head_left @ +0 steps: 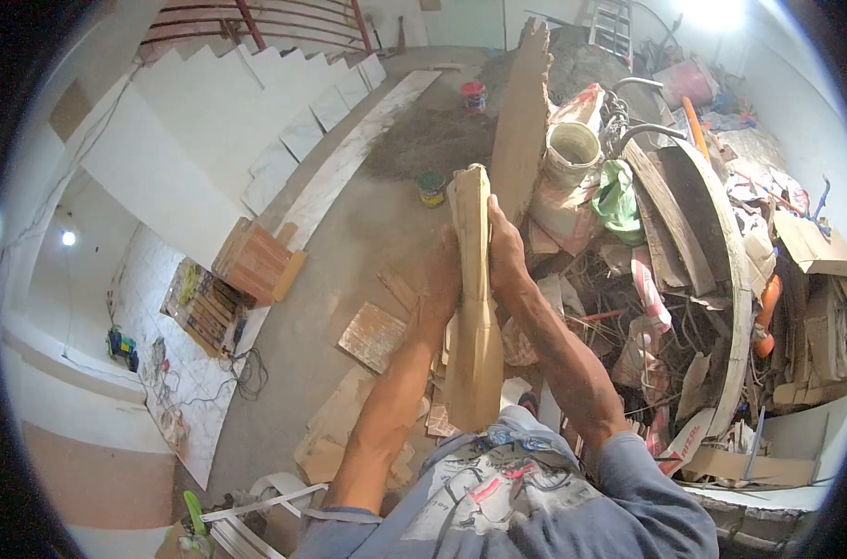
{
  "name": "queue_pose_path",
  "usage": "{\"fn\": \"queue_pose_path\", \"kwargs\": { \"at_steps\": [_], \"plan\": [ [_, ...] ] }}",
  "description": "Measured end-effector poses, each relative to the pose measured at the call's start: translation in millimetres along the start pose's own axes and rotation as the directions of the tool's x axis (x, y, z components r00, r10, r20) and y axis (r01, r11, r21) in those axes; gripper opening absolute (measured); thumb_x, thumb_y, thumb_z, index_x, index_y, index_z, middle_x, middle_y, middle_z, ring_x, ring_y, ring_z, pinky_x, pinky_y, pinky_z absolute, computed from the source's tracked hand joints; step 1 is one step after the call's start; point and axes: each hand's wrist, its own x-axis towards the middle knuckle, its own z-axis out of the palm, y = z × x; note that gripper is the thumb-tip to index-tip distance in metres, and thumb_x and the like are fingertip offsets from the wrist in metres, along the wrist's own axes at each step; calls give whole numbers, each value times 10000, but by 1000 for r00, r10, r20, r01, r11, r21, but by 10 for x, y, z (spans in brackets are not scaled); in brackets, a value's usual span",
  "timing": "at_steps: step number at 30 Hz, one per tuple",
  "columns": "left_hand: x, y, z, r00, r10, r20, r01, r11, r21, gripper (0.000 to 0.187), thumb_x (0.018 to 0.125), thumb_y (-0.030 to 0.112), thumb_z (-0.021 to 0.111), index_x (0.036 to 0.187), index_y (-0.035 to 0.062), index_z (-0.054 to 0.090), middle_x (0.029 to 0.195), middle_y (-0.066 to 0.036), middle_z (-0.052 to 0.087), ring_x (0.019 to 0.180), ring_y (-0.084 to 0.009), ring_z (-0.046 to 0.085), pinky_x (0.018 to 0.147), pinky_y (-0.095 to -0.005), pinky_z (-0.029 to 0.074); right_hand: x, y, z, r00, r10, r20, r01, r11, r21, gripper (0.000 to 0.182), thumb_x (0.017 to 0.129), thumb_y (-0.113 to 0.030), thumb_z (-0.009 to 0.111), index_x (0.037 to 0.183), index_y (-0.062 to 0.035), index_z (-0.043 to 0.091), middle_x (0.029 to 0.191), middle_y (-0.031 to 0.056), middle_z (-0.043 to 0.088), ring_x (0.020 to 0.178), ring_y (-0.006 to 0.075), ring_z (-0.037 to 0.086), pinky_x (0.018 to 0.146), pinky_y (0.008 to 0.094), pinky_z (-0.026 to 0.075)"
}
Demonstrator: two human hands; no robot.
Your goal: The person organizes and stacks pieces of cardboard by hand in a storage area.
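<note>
A long piece of folded tan cardboard [476, 363] stands on end in front of my chest, its layers pressed flat together at the top. My left hand [442, 265] grips its left side, with the fingers partly hidden behind it. On the opposite edge, my right hand [505, 250] is closed around it with the thumb pointing up. Just beyond the right hand, a large flat sheet with a ragged edge [519, 126] leans on the debris heap. Flat pieces of cardboard or board [372, 335] lie on the floor below my left forearm.
On the right is a heap with a dirty bucket [573, 152], a green bag [617, 200], planks [670, 219] and sacks. Small tubs, one green [431, 186] and one red [474, 96], stand on the floor ahead. A box stack [253, 259] and cables [248, 373] are at left.
</note>
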Motion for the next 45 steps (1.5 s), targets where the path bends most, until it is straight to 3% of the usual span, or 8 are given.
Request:
{"fn": "queue_pose_path", "kwargs": {
  "at_steps": [5, 13, 22, 27, 29, 32, 36, 45],
  "plan": [
    [231, -319, 75, 986, 59, -153, -41, 992, 123, 557, 997, 461, 396, 973, -33, 654, 826, -245, 674, 757, -382, 662, 664, -435, 499, 103, 1, -97, 962, -250, -111, 181, 886, -426, 676, 941, -572, 478, 1105, 74, 592, 992, 154, 638, 866, 162, 589, 753, 302, 471],
    [318, -620, -377, 954, -229, -193, 167, 942, -290, 632, 965, 516, 461, 976, -87, 648, 891, -188, 691, 818, -311, 670, 730, -429, 511, -425, 245, -257, 993, 39, -108, -111, 564, -819, 715, 914, -573, 510, 1129, 107, 553, 997, 272, 649, 912, 342, 648, 820, 416, 493],
    [-717, -237, -512, 817, -391, 424, 547, 758, -354, 598, 831, 455, 719, 1093, -74, 627, 994, -143, 663, 889, -188, 631, 784, -334, 517, -399, 650, -666, 948, -121, -295, -131, 696, -706, 614, 934, -529, 505, 973, 78, 590, 897, 204, 651, 828, 256, 625, 760, 375, 487],
    [-1365, -849, -201, 725, -441, 529, 684, 546, -483, 824, 769, 562, 733, 1240, -80, 521, 1087, -134, 645, 904, -208, 651, 748, -341, 552, -495, 1110, -945, 949, 87, -302, -272, 712, -647, 559, 949, -514, 486, 915, 33, 599, 794, 148, 629, 742, 213, 592, 687, 356, 482],
    [-1501, -605, -217, 666, -474, 575, 743, 358, -566, 835, 777, 585, 712, 1261, -65, 510, 1121, -139, 632, 937, -193, 635, 785, -317, 536, -492, 1807, -1083, 927, 275, -254, -293, 955, -36, 552, 961, -496, 451, 1067, 30, 583, 987, 168, 620, 880, 216, 587, 784, 353, 485],
    [-1743, -854, -99, 594, -535, 601, 759, 123, -640, 741, 787, 535, 732, 1246, -11, 534, 1081, -89, 635, 921, -180, 629, 820, -292, 513, -602, 2142, -1073, 799, 477, -366, -474, 874, 105, 662, 972, -513, 397, 1315, 48, 479, 1232, 211, 578, 1052, 290, 596, 920, 406, 471],
    [-2067, -1667, -84, 596, -667, 447, 781, 355, -514, 691, 799, 496, 739, 1200, -38, 561, 1100, -89, 639, 945, -182, 617, 831, -307, 496, -851, 2001, -1283, 935, 295, -199, -355, 797, -488, 665, 905, -513, 562, 1162, 99, 587, 1007, 180, 666, 868, 240, 647, 802, 333, 509],
    [-2068, -1982, 371, 749, -662, -3, 645, 729, 229, 489, 737, 297, 813, 984, -54, 580, 929, -154, 676, 871, -231, 646, 769, -358, 500, -1243, 2419, -2081, 705, 674, -218, -690, 584, -427, 441, 840, -281, 723, 1090, 72, 638, 954, 147, 686, 818, 194, 659, 710, 320, 529]
  ]
}}
